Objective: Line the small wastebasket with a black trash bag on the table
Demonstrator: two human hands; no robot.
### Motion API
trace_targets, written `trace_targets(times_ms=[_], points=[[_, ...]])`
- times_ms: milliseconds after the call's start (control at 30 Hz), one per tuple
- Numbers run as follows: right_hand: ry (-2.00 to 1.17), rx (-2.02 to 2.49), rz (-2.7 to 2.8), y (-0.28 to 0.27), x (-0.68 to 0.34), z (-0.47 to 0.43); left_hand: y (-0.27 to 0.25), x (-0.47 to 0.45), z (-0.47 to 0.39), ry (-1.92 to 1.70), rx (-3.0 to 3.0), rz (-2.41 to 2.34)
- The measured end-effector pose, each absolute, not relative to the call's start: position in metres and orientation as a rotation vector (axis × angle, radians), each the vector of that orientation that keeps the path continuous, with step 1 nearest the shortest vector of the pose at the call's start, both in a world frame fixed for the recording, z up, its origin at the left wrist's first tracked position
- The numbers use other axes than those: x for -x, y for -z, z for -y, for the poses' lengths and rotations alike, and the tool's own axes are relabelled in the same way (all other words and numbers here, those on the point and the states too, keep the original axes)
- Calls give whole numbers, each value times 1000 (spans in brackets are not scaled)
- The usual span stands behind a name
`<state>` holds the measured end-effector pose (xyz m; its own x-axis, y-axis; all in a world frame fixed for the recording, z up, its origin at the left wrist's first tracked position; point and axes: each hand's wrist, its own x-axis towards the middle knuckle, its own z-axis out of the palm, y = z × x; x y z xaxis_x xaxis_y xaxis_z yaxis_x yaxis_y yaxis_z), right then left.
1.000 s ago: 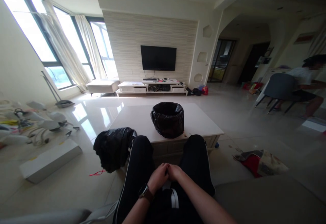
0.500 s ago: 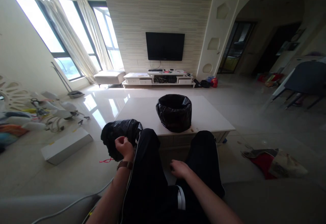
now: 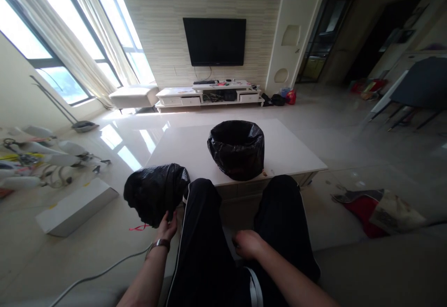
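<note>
A bin lined with a black plastic bag [image 3: 237, 151] stands upright on the white coffee table [image 3: 181, 141], its mouth facing up. To the left, by the table's corner, is a second black-bagged bundle [image 3: 153, 193], lying tilted, with a red drawstring [image 3: 138, 228] hanging from its underside. My left hand [image 3: 167, 225], a watch on its wrist, is at the lower right edge of that bundle with fingers stretched up against it. My right hand [image 3: 246, 244] rests closed between my thighs; nothing shows in it.
A long white box [image 3: 77, 209] lies on the floor at left, near white jointed equipment [image 3: 59, 153]. A grey cable [image 3: 104, 265] runs beside my left arm. On the right floor lies a red and beige bag [image 3: 377, 211]. A TV cabinet [image 3: 209, 97] stands ahead.
My left hand has dropped from the front of the left black bundle to its lower edge, and its fingers have straightened. My view has tilted downward. The right hand stays put.
</note>
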<state>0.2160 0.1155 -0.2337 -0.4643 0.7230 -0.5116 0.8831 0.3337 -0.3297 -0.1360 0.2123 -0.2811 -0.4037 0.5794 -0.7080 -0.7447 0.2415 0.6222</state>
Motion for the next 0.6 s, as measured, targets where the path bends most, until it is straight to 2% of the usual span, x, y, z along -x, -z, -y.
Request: trace_targets(times_ms=[200,433,600], points=[[825,-1444,-2309,233,-215,-114,253,156,-249,-1534,129,-1417],[817,-1449,-2330,231,-215,-114,161,161,-291,-1741,-253,-1397],[832,-1460,-2344,228,-217,-113,106,134,-292,-1609,-686,-1366]])
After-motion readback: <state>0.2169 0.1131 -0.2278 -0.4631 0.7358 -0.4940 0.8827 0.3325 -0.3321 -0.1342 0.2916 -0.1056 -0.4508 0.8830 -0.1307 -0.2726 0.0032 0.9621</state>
